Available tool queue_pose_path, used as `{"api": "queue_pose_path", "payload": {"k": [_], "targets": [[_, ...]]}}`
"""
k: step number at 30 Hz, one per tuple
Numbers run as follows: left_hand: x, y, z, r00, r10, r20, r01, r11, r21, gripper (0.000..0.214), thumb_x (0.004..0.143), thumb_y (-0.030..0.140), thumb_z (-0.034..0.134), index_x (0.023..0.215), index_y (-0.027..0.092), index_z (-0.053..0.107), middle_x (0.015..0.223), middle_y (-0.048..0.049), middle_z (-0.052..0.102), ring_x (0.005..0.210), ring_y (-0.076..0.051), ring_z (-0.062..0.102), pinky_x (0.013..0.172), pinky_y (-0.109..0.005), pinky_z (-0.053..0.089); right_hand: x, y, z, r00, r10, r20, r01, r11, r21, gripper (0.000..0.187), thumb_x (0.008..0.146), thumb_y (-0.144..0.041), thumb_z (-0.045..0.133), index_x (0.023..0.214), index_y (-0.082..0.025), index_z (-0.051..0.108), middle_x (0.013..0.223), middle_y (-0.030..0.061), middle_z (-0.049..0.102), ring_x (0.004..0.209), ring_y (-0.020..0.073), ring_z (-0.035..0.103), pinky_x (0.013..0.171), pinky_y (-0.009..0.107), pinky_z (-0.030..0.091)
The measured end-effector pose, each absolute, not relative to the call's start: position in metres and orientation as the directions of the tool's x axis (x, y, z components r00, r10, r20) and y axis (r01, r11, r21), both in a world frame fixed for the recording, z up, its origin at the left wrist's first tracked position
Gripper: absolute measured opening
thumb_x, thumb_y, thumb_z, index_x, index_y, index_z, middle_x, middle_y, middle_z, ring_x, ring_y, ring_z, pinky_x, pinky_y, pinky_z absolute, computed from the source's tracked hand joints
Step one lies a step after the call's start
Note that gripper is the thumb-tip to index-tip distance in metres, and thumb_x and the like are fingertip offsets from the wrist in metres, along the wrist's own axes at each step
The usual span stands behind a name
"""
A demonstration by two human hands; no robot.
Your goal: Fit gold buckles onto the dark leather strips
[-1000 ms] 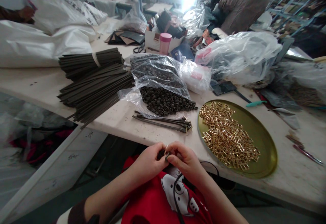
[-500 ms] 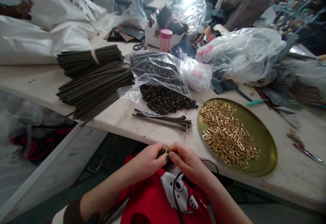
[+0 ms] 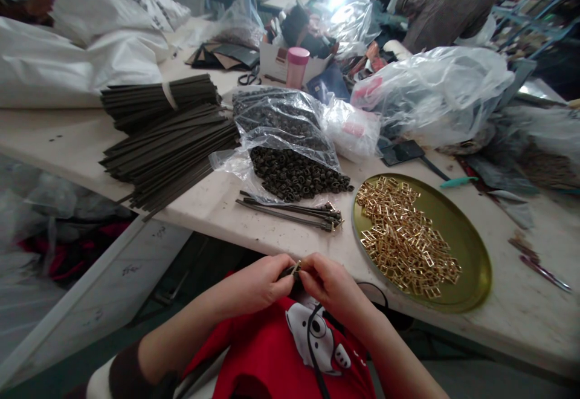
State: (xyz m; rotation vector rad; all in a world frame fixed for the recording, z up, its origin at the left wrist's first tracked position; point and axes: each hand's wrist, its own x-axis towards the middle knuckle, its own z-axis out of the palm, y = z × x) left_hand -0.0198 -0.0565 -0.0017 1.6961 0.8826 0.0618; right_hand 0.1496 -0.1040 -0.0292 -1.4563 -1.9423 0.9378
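Over my lap, just off the table's front edge, my left hand (image 3: pixel 265 282) pinches a narrow dark strap (image 3: pixel 286 272). A small gold buckle (image 3: pixel 296 267) sits on that strap, between the fingertips of both hands. My right hand (image 3: pixel 330 282) is closed at the buckle's right side, its fingers pressed to the strap and buckle; the exact hold is partly hidden. Beyond the hands, several dark straps with gold buckles (image 3: pixel 290 213) lie in a small bunch. To the right stands a round gold tray (image 3: pixel 473 254) heaped with gold buckles (image 3: pixel 403 236).
A clear bag (image 3: pixel 281 109) spills small dark loops (image 3: pixel 294 175). Long dark strips (image 3: pixel 167 145) are piled at left, one bundle banded. Farther back are a pink-lidded jar (image 3: pixel 297 66), scissors (image 3: pixel 248 78) and plastic bags (image 3: pixel 435 94). A person (image 3: pixel 448 9) is behind the table.
Both hands stay together at the buckle, with only slight finger movement. The view has shifted slightly, and the person at the back has moved a little.
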Motion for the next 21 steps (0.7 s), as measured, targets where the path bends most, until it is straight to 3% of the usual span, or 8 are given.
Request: {"api": "queue_pose_path", "payload": {"k": [12,16,21], "targets": [[-0.015,-0.056,-0.002,0.744,0.552,-0.377,0.489,-0.064,0.87,0.02,0.082,0.021,0.033,0.078,0.014,0.052,0.072,0.0014,0.052,0.067,-0.012,0.045,0.061,-0.022,0.037,0.148,-0.104,-0.04,-0.103,0.977,0.188,0.587,0.213,-0.781,0.001,0.081,-0.021,0.05,0.079,-0.021,0.049,0.067,-0.0016,0.058,0.059,0.0123,0.055,0.056,0.022,0.043],[-0.016,-0.057,-0.005,0.734,0.569,-0.372,0.504,-0.089,0.859,0.02,0.085,0.024,0.034,0.076,0.015,0.05,0.069,0.002,0.049,0.064,-0.012,0.043,0.059,-0.022,0.035,0.143,-0.108,-0.046,0.053,0.977,0.206,0.543,0.145,-0.827,0.01,0.078,-0.024,0.054,0.076,-0.022,0.045,0.059,-0.0052,0.051,0.051,0.0105,0.049,0.048,0.021,0.04],[-0.018,-0.057,-0.005,0.717,0.594,-0.365,0.497,-0.069,0.865,0.025,0.088,0.03,0.033,0.083,0.014,0.052,0.074,0.0004,0.054,0.066,-0.013,0.046,0.061,-0.023,0.036,0.139,-0.111,-0.049,0.05,0.955,0.294,0.536,0.222,-0.815,0.016,0.08,-0.024,0.052,0.067,-0.022,0.042,0.061,-0.0037,0.05,0.056,0.0115,0.05,0.053,0.022,0.042]]}}
